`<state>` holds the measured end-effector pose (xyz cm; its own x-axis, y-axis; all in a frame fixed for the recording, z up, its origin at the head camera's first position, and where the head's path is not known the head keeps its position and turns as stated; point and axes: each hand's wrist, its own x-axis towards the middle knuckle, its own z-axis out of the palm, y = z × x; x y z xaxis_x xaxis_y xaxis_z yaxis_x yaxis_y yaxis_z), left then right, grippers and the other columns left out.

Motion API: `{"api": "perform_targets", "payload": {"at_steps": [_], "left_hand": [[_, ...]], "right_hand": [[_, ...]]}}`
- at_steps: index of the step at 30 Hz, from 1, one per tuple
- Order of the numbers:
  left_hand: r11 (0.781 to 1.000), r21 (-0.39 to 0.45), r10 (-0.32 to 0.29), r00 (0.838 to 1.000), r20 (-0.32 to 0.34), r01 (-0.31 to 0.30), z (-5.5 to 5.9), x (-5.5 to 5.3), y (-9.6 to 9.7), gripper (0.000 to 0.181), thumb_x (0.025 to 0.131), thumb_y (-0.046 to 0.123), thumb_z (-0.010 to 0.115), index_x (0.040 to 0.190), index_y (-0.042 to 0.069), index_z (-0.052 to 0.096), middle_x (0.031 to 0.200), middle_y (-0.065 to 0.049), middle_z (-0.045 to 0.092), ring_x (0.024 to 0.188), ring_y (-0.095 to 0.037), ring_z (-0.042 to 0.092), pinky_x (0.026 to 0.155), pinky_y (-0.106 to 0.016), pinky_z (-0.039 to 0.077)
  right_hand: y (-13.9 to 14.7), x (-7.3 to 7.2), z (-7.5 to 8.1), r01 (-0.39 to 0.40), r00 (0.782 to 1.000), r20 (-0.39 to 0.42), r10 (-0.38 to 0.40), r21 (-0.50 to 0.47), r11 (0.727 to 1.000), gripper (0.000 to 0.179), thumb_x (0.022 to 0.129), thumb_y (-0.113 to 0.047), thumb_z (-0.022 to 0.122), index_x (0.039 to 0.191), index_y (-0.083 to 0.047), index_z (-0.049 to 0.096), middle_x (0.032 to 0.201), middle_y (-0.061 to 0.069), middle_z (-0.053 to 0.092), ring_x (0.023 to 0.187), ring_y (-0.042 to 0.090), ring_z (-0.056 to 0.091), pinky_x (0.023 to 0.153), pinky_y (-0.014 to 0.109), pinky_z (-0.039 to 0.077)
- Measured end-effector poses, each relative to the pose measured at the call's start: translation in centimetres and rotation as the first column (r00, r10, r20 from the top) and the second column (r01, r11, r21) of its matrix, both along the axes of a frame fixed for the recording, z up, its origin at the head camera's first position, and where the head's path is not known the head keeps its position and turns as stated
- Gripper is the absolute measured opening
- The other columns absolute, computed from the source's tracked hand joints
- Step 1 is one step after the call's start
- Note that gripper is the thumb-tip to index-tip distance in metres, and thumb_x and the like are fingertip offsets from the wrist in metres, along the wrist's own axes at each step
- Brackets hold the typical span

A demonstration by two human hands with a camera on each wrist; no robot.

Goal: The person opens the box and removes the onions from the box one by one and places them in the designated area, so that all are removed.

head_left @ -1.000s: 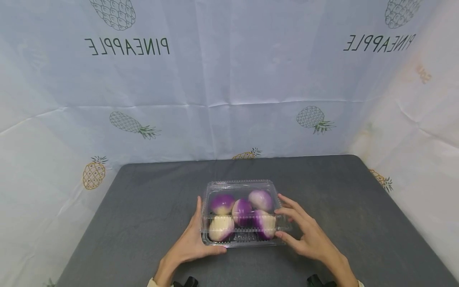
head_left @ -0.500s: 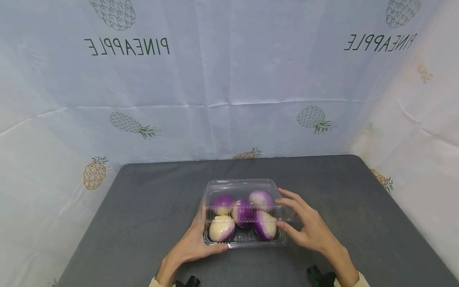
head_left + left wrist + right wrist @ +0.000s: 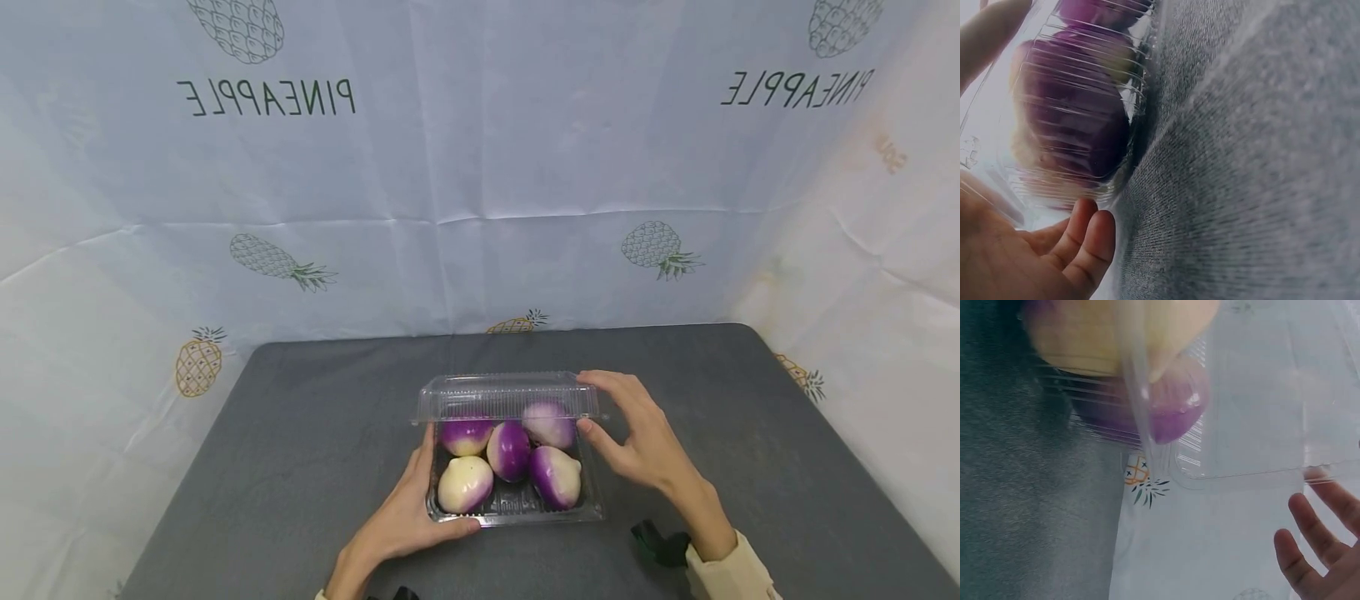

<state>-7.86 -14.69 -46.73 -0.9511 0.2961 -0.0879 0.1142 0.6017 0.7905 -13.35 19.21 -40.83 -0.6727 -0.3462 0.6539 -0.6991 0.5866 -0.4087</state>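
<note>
Fingers of the right hand (image 3: 637, 437) pinch the raised clear plastic lid (image 3: 506, 397); the left hand (image 3: 408, 517) grips the clear clamshell tray (image 3: 517, 512) of purple-and-white turnips (image 3: 510, 450) on the dark grey table (image 3: 300, 433).

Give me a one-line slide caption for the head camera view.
Right hand lifts the clear lid of a clamshell box of five purple-and-white turnips while the left hand holds its base.

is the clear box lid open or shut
Open: the right hand holds the lid raised off the clear box; its near edge is lifted.
</note>
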Motion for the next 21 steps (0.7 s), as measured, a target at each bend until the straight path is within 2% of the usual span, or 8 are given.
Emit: {"api": "perform_targets", "payload": {"at_steps": [6, 10, 15, 21], "left_hand": [[1.000, -0.002, 0.011, 1.000, 0.002, -0.011, 0.0, 0.4, 0.1, 0.143, 0.070, 0.054, 0.090, 0.165, 0.011, -0.007, 0.161, -0.016, 0.033, 0.127, -0.023, 0.056, 0.109, -0.046, 0.047], [1.000, -0.008, 0.018, 1.000, 0.001, -0.018, 0.0, 0.5, 0.1, 0.143, 0.070, 0.054, 0.090, 0.165, 0.011, -0.007, 0.159, -0.014, 0.036, 0.123, -0.020, 0.055, 0.108, -0.044, 0.048], [1.000, -0.003, 0.019, 1.000, 0.008, -0.019, 0.0, 0.5, 0.1, 0.143, 0.070, 0.054, 0.090, 0.165, 0.011, -0.007, 0.159, -0.014, 0.036, 0.124, -0.020, 0.055, 0.109, -0.044, 0.047], [1.000, 0.003, 0.017, 1.000, 0.016, -0.017, -0.1, 0.6, 0.0, 0.142, 0.071, 0.054, 0.090, 0.165, 0.013, -0.008, 0.159, -0.015, 0.036, 0.129, -0.023, 0.055, 0.110, -0.048, 0.046]], "right_hand": [[-0.4, -1.0, 0.2, 0.011, 0.999, 0.050, -0.010, -0.024, 1.000, 0.067, 0.084, -0.008, 0.078, 0.146, -0.012, 0.054, 0.135, 0.009, 0.064, 0.112, 0.015, 0.059, 0.084, 0.033, 0.052], [-0.7, -1.7, 0.1, 0.018, 0.996, 0.087, -0.013, -0.051, 0.999, 0.079, 0.082, -0.002, 0.079, 0.152, -0.008, 0.043, 0.138, 0.014, 0.061, 0.114, 0.023, 0.062, 0.086, 0.039, 0.057], [-0.9, -2.7, -0.4, -0.010, 0.998, 0.060, 0.013, -0.050, 0.999, 0.092, 0.079, 0.008, 0.079, 0.150, 0.005, 0.021, 0.132, 0.024, 0.060, 0.113, 0.035, 0.065, 0.081, 0.050, 0.059], [-1.1, -4.1, -1.0, -0.021, 0.999, 0.048, 0.025, -0.073, 0.997, 0.102, 0.082, 0.013, 0.076, 0.156, 0.002, 0.006, 0.135, 0.030, 0.054, 0.106, 0.040, 0.067, 0.075, 0.050, 0.059]]}}
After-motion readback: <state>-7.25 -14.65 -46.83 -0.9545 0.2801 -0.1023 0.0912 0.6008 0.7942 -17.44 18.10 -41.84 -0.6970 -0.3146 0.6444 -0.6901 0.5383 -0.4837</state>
